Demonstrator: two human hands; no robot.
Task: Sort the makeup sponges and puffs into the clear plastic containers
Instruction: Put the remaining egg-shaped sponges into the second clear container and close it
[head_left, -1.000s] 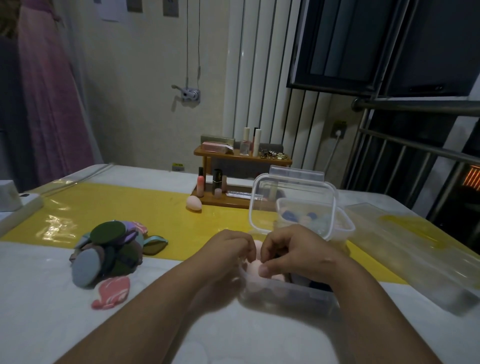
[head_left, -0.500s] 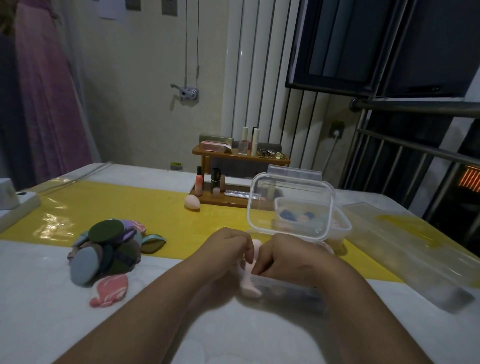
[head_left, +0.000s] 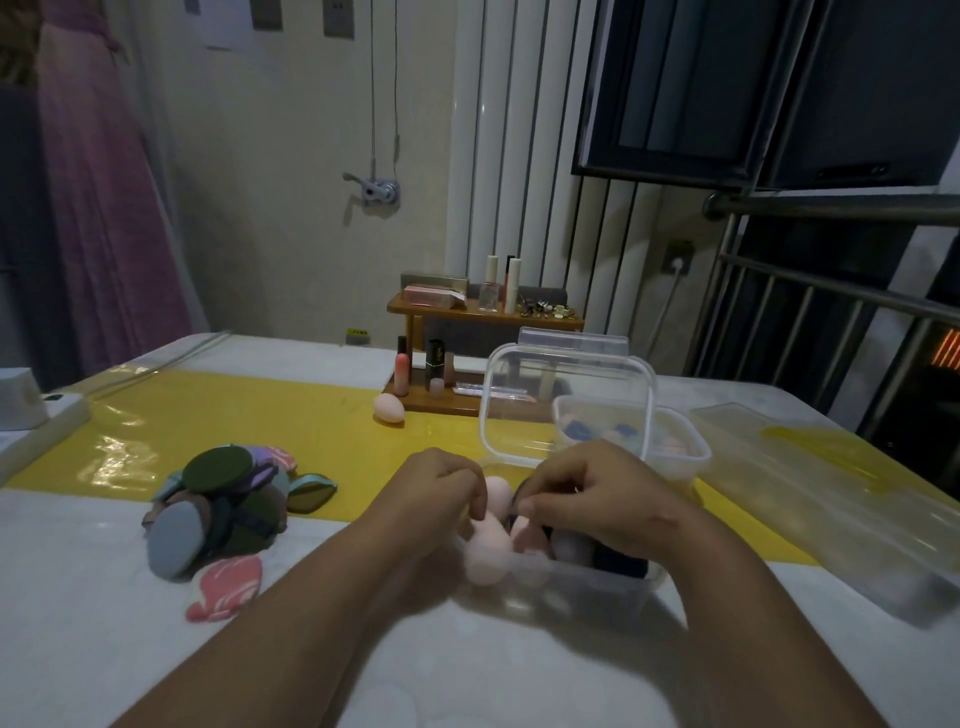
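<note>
A clear plastic box (head_left: 597, 590) sits on the white table in front of me, holding pink egg-shaped sponges (head_left: 485, 553) and darker pieces. My left hand (head_left: 441, 491) is at the box's left end, fingers curled on a pink sponge. My right hand (head_left: 587, 493) is over the box and pinches the edge of a dark puff (head_left: 519, 501) standing among the sponges. A pile of round puffs (head_left: 223, 504) in green, grey and purple lies to the left, with a pink puff (head_left: 228, 584) in front of it. One pink sponge (head_left: 389, 408) lies alone on the yellow mat.
A second clear box (head_left: 685, 460) with blue and pink sponges stands behind my right hand, its lid (head_left: 566, 402) leaning upright against it. A long clear tray (head_left: 831, 499) lies at the right. A wooden cosmetics rack (head_left: 483, 317) stands at the back.
Both hands have stayed at the near box. The right hand, which held a pink sponge above the box, has pushed down into it and now pinches a dark piece.
</note>
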